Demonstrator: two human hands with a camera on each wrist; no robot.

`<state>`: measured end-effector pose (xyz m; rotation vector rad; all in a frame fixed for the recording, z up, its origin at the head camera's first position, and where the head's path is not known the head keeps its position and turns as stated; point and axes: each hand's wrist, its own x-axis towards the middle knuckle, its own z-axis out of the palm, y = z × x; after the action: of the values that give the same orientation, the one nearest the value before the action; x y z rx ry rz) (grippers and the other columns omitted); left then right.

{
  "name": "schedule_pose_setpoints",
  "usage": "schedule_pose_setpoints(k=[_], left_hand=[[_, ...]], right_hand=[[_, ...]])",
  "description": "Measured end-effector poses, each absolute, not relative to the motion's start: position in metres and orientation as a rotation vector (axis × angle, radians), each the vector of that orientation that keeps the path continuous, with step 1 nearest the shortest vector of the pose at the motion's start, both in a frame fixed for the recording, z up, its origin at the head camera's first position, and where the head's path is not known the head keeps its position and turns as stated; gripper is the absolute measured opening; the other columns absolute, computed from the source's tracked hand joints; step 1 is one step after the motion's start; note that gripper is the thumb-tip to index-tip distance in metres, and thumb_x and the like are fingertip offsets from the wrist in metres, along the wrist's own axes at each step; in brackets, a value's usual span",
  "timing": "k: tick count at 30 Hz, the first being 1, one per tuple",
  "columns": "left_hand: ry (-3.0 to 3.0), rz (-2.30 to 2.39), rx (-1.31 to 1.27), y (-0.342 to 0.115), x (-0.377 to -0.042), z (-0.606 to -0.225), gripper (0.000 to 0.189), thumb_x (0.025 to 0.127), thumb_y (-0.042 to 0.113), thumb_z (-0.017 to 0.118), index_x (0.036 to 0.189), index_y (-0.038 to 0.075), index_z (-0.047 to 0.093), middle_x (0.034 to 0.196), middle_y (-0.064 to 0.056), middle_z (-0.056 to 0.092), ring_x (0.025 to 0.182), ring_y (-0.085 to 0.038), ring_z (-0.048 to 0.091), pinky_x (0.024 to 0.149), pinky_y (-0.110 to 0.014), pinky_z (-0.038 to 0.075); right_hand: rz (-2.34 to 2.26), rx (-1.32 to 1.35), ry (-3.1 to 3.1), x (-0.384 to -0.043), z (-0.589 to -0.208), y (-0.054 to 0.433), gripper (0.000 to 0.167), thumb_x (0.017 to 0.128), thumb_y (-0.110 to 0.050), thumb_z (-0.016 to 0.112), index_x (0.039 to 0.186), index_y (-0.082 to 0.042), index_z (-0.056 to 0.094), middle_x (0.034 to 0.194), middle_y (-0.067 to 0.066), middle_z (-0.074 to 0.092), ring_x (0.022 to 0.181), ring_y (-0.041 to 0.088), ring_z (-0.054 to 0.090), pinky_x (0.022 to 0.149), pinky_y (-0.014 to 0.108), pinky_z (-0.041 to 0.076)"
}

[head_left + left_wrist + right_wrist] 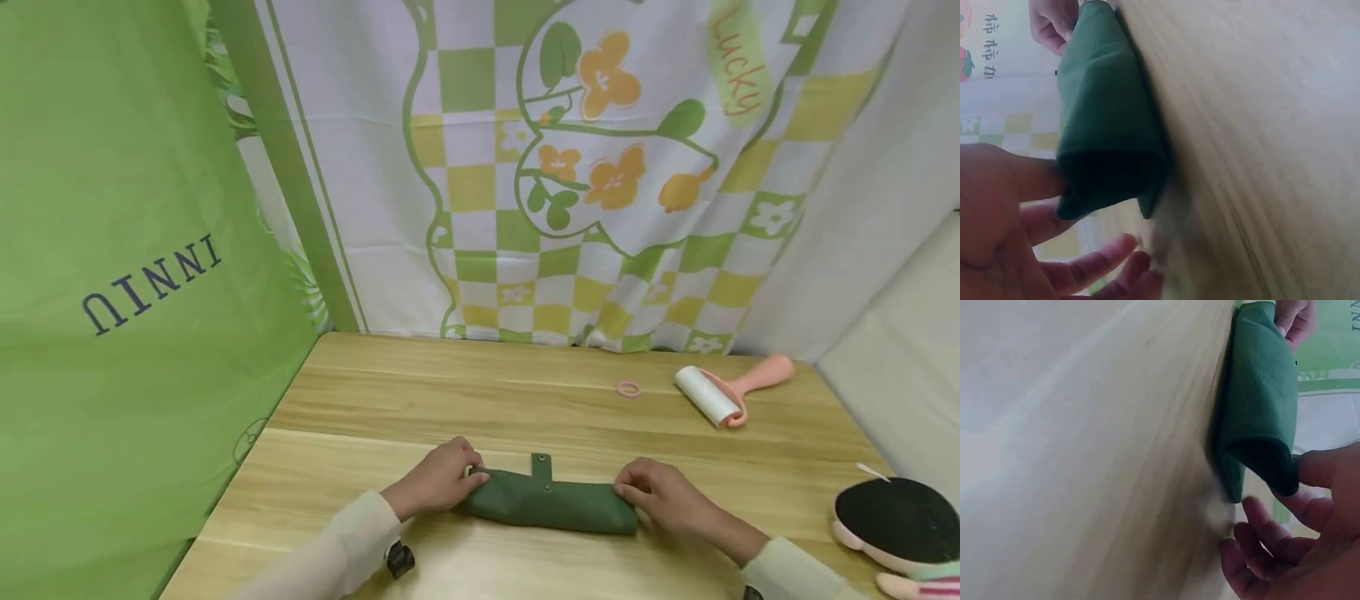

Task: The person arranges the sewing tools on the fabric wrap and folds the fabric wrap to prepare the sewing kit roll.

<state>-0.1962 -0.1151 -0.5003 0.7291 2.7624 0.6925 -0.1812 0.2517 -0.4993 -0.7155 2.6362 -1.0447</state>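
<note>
A dark green folded fabric pouch (pixel 555 507) lies lengthwise near the front of the wooden table. Its short strap (pixel 541 468) with a metal snap sticks out from the far edge, unfastened. My left hand (pixel 438 477) pinches the pouch's left end at the far corner. At the opposite end, my right hand (pixel 667 496) pinches the far right corner between thumb and index finger. Both wrist views show the pouch's ends (pixel 1110 178) gaping as a folded hollow, while the other fingers of each hand stay loosely bent below.
A lint roller (pixel 708 396) with a pink handle lies at the back right, beside a small pink ring (pixel 629 389). A black-topped plush item (pixel 896 521) sits at the right edge. Patterned curtain (pixel 480 183) and green cloth (pixel 150 400) border the wooden table (pixel 420 392).
</note>
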Motion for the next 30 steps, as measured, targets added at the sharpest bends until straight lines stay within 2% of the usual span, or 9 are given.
schedule_pose_setpoints(k=[3,7,10,16,22,24,26,28,30], left_hand=[[2.803,0.632,0.687,-0.113,-0.193,-0.497,0.019,0.099,0.028,0.064,0.09,0.014,0.073,0.096,0.0,0.064,0.085,-0.011,0.059,0.074,-0.029,0.049],[2.785,0.718,0.618,-0.11,-0.192,-0.496,0.017,0.097,0.021,0.066,0.084,0.01,0.069,0.083,0.001,0.064,0.072,-0.007,0.053,0.064,-0.024,0.045],[2.741,0.855,0.557,-0.109,-0.195,-0.498,0.013,0.096,0.017,0.067,0.086,0.009,0.067,0.083,0.0,0.065,0.071,-0.006,0.053,0.063,-0.023,0.045],[2.728,0.927,0.523,-0.108,-0.199,-0.503,0.009,0.096,0.013,0.067,0.089,0.01,0.062,0.084,0.0,0.062,0.073,-0.007,0.052,0.065,-0.024,0.044],[2.7,0.952,0.591,-0.102,-0.206,-0.502,0.008,0.097,0.007,0.063,0.093,0.01,0.057,0.086,-0.002,0.06,0.075,-0.011,0.052,0.067,-0.024,0.044],[2.713,0.907,0.605,-0.101,-0.208,-0.499,0.008,0.096,0.006,0.065,0.1,0.01,0.059,0.093,-0.004,0.064,0.082,-0.014,0.058,0.072,-0.027,0.049],[2.75,0.838,0.654,-0.099,-0.209,-0.495,0.018,0.094,0.004,0.064,0.11,0.01,0.062,0.107,-0.006,0.068,0.097,-0.019,0.063,0.083,-0.032,0.053],[2.765,0.815,0.749,-0.095,-0.207,-0.49,0.032,0.092,0.001,0.06,0.123,0.01,0.062,0.122,-0.008,0.067,0.116,-0.023,0.063,0.097,-0.038,0.053],[2.781,0.769,0.881,-0.087,-0.204,-0.486,0.04,0.092,0.006,0.059,0.132,0.011,0.061,0.133,-0.006,0.065,0.128,-0.023,0.058,0.106,-0.042,0.049]], right_hand=[[-1.006,-0.76,2.699,-0.183,-0.5,0.243,0.009,0.097,-0.019,0.066,0.09,-0.014,0.07,0.089,-0.006,0.067,0.078,-0.007,0.054,0.065,0.021,0.048],[-0.936,-0.738,2.683,-0.185,-0.501,0.234,0.01,0.096,-0.017,0.067,0.087,-0.013,0.068,0.078,-0.008,0.064,0.067,-0.006,0.049,0.059,0.02,0.043],[-0.88,-0.706,2.691,-0.187,-0.503,0.232,0.01,0.095,-0.018,0.068,0.086,-0.014,0.066,0.073,-0.009,0.06,0.064,-0.005,0.045,0.057,0.02,0.04],[-0.854,-0.711,2.683,-0.186,-0.508,0.228,0.008,0.094,-0.015,0.068,0.098,-0.009,0.065,0.076,-0.008,0.059,0.065,-0.005,0.046,0.058,0.02,0.042],[-0.805,-0.644,2.672,-0.185,-0.503,0.224,0.006,0.093,-0.01,0.068,0.089,-0.011,0.065,0.075,-0.007,0.059,0.065,0.0,0.046,0.058,0.021,0.041],[-0.772,-0.66,2.675,-0.185,-0.5,0.223,0.007,0.093,-0.009,0.068,0.088,-0.012,0.064,0.074,-0.007,0.058,0.065,0.0,0.046,0.058,0.021,0.04],[-0.72,-0.707,2.702,-0.186,-0.496,0.221,0.009,0.091,-0.01,0.07,0.086,-0.013,0.063,0.074,-0.008,0.056,0.065,-0.001,0.045,0.058,0.021,0.039],[-0.69,-0.754,2.758,-0.187,-0.49,0.215,0.009,0.09,-0.01,0.071,0.086,-0.013,0.064,0.074,-0.007,0.056,0.065,0.0,0.045,0.058,0.021,0.039],[-0.689,-0.792,2.805,-0.189,-0.483,0.204,0.005,0.089,-0.011,0.071,0.09,-0.01,0.066,0.078,-0.004,0.06,0.069,0.004,0.052,0.06,0.023,0.044]])
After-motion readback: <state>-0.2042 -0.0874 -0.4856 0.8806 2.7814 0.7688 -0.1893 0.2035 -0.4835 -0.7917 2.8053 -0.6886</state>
